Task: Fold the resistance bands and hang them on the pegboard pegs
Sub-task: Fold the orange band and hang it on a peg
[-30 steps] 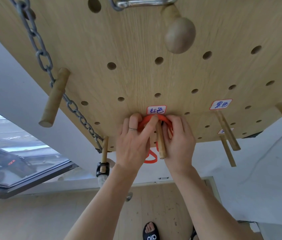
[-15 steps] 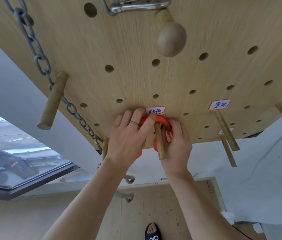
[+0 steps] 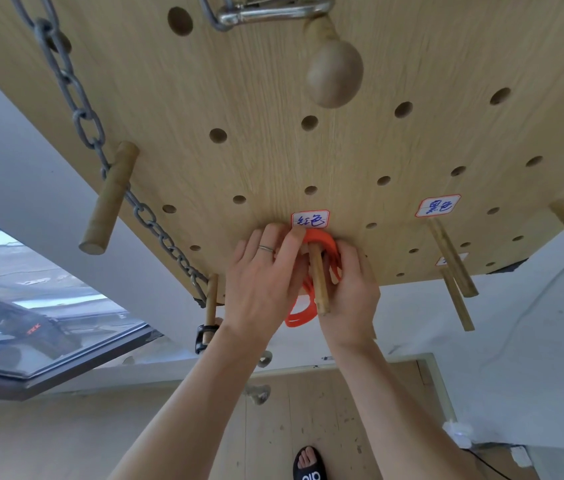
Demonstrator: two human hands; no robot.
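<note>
An orange resistance band (image 3: 322, 242) loops over a wooden peg (image 3: 318, 280) on the wooden pegboard (image 3: 273, 150), just under a white label with blue writing (image 3: 310, 220). A lower loop of the band (image 3: 303, 315) hangs below the peg's tip. My left hand (image 3: 263, 282) lies on the band left of the peg, a ring on one finger, fingers extended against the board. My right hand (image 3: 351, 292) grips the band on the peg's right side with curled fingers.
A steel chain (image 3: 83, 123) runs diagonally down the board's left over a thick peg (image 3: 109, 199). A round wooden knob (image 3: 334, 74) and a metal carabiner (image 3: 266, 10) sit above. More pegs (image 3: 450, 261) and a second label (image 3: 438, 206) are at right. Wooden floor below.
Both hands stay at the peg. The band's lower loop now hangs visibly below the peg tip again. The view has shifted slightly.
</note>
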